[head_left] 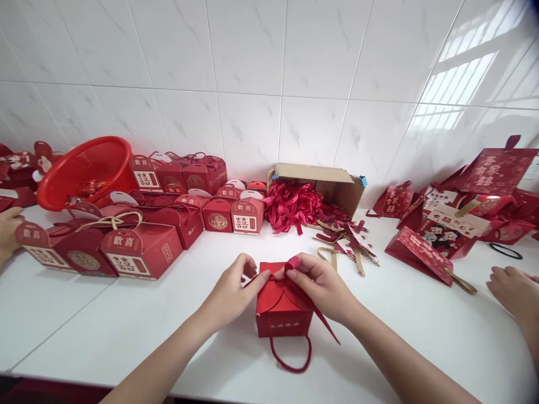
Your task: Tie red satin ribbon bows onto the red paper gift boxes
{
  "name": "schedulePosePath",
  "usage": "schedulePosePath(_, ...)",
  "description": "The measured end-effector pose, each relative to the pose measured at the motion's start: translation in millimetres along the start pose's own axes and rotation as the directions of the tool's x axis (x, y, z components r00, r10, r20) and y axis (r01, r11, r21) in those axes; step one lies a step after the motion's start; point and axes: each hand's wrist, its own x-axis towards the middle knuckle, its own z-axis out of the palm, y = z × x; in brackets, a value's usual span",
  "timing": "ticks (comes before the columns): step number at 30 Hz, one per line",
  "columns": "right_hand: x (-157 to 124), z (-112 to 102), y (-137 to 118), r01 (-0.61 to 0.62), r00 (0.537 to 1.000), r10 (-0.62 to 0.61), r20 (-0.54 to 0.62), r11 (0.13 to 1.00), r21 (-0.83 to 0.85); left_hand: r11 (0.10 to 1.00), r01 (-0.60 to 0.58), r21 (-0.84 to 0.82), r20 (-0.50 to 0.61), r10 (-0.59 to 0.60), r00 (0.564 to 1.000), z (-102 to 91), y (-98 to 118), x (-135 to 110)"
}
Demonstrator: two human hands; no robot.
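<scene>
A small red gift box stands on the white table in front of me, its scalloped flaps folded over the top. A dark red cord handle hangs from its near side onto the table. My left hand pinches a red ribbon at the top left of the box, thumb against the fingers. My right hand grips a loop of the same red ribbon at the top right, and one pointed tail hangs past the box's right side. The ribbon's crossing point is partly hidden by my fingers.
Several red boxes with handles stand at left, by a tilted red plastic basket. A cardboard box spills red ribbons at the back. Red bags lie at right. Other people's hands show at both edges.
</scene>
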Motion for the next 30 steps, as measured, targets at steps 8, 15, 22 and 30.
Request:
schedulePosePath(8,5,10,-4,-0.164,0.968,0.101,-0.232,0.949,-0.271,0.969,0.137,-0.206,0.271,-0.078,0.959,-16.3,21,-3)
schedulePosePath(15,0,15,-8,0.043,0.994,-0.083,-0.076,0.905,-0.423,0.932,-0.045,-0.359,0.245,0.140,0.959,-14.2,76,6)
schedulePosePath(22,0,13,-2,-0.009,0.986,-0.042,-0.163,0.953,-0.302,0.913,-0.095,-0.397,0.247,0.206,0.947,0.4,67,36)
schedulePosePath(30,-1,14,6,0.002,0.972,-0.043,-0.232,0.985,-0.174,0.986,-0.093,-0.135,0.101,0.107,0.989,-2.7,29,10)
